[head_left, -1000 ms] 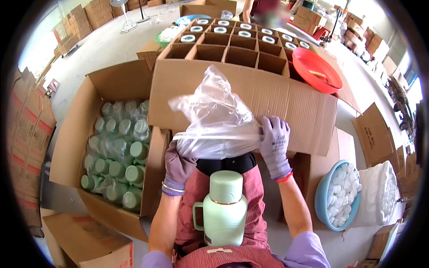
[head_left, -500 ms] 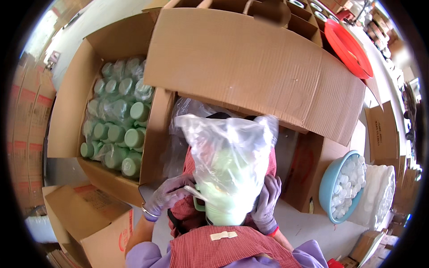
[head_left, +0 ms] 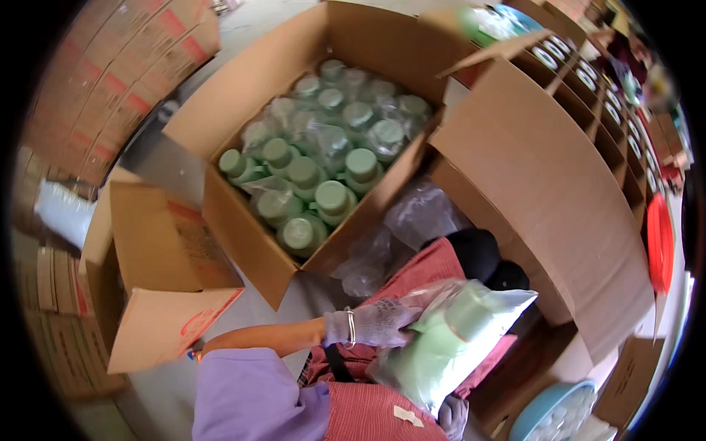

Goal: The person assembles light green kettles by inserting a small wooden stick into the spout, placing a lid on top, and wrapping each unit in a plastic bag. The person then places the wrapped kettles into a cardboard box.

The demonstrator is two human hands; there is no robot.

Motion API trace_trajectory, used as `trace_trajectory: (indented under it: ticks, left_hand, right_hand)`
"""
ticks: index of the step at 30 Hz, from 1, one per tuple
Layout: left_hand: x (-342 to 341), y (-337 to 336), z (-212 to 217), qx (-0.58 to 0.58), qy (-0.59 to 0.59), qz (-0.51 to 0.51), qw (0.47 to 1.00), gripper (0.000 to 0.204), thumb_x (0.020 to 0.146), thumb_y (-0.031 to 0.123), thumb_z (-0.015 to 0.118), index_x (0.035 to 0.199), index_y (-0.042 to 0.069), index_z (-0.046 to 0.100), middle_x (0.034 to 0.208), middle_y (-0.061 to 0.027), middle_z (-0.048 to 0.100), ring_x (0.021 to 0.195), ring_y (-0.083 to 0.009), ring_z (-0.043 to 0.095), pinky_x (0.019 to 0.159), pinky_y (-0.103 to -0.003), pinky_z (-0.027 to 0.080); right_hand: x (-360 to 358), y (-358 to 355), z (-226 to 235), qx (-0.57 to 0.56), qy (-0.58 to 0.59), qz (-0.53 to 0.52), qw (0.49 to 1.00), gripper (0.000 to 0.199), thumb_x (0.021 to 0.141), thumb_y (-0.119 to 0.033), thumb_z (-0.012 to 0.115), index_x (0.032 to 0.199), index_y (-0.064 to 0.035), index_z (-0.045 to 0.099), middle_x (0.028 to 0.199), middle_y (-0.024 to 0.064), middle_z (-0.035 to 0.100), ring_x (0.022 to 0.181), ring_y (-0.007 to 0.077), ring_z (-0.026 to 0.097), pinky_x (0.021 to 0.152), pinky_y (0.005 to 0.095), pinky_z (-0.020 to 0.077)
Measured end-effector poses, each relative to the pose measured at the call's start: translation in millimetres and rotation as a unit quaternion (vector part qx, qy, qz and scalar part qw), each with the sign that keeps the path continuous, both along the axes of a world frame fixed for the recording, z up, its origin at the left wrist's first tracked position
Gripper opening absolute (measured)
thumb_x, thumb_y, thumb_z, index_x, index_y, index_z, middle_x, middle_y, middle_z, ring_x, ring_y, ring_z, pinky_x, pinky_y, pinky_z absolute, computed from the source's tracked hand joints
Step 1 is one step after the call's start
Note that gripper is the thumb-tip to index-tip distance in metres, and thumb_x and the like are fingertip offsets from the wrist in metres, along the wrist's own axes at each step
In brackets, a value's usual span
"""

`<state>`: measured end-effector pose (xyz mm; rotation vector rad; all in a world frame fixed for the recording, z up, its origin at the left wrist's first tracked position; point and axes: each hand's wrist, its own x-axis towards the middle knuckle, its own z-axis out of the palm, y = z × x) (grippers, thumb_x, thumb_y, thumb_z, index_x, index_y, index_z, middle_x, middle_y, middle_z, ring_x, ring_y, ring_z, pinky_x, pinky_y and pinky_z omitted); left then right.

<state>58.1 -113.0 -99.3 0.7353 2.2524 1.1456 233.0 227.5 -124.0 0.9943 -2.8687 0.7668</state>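
Now our view has swung left since a moment ago, and the bagged flask has tipped from upright to lying across our lap. Biggest in sight, the open carton of wrapped green-capped flasks sits ahead-left, its near corner close to our knees. Right of it, a broad cardboard flap leans over the divided box. Our left hand grips the pale green flask through its clear bag; our right hand, under it, is mostly hidden, so its fingers we cannot tell.
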Motion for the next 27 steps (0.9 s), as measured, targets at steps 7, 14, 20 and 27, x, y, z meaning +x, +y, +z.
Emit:
trace_trajectory:
  ticks: [7, 14, 20, 27]
  left_hand:
    - [96.1, -117.1, -47.9, 0.341, -0.256, 0.390, 0.816, 0.027, 0.092, 0.016, 0.065, 0.117, 0.004, 0.064, 0.112, -0.0115, 0.067, 0.099, -0.0169, 0.064, 0.084, -0.033, 0.053]
    - [23.9, -319.7, -47.2, 0.080, 0.219, 0.569, 0.788, 0.035, 0.088, 0.003, 0.054, 0.124, -0.001, 0.054, 0.110, -0.0150, 0.064, 0.095, -0.0282, 0.068, 0.075, -0.042, 0.063]
    - [-18.2, -469.2, -91.0, -0.168, 0.190, 0.670, 0.698, 0.035, 0.084, 0.006, 0.057, 0.118, -0.001, 0.057, 0.096, -0.0203, 0.068, 0.097, -0.0323, 0.068, 0.079, -0.042, 0.054]
    - [-50.2, -521.9, -81.3, -0.360, 0.201, 0.556, 0.721, 0.034, 0.083, 0.010, 0.057, 0.116, 0.000, 0.057, 0.102, -0.0269, 0.066, 0.098, -0.0430, 0.062, 0.083, -0.049, 0.050]
  right_hand:
    - [-113.0, -106.7, 76.7, -0.118, -0.319, -0.024, 0.940, 0.038, 0.083, -0.027, 0.067, 0.111, -0.0022, 0.066, 0.103, 0.0199, 0.059, 0.093, 0.0366, 0.059, 0.086, 0.0496, 0.0493]
    - [-278.0, -294.2, 42.1, -0.179, -0.096, 0.337, 0.920, 0.036, 0.077, -0.003, 0.062, 0.114, -0.0021, 0.062, 0.130, 0.0210, 0.054, 0.115, 0.0398, 0.055, 0.100, 0.0456, 0.0443]
    - [-324.9, -308.1, 9.0, -0.064, -0.083, 0.303, 0.947, 0.033, 0.081, -0.011, 0.062, 0.114, -0.0067, 0.061, 0.121, 0.0178, 0.057, 0.110, 0.0389, 0.056, 0.094, 0.0467, 0.0465]
    - [-388.0, -370.7, -69.6, 0.040, -0.020, 0.230, 0.972, 0.051, 0.084, -0.026, 0.065, 0.131, -0.0115, 0.052, 0.130, 0.0170, 0.051, 0.118, 0.0373, 0.051, 0.101, 0.0475, 0.0406]
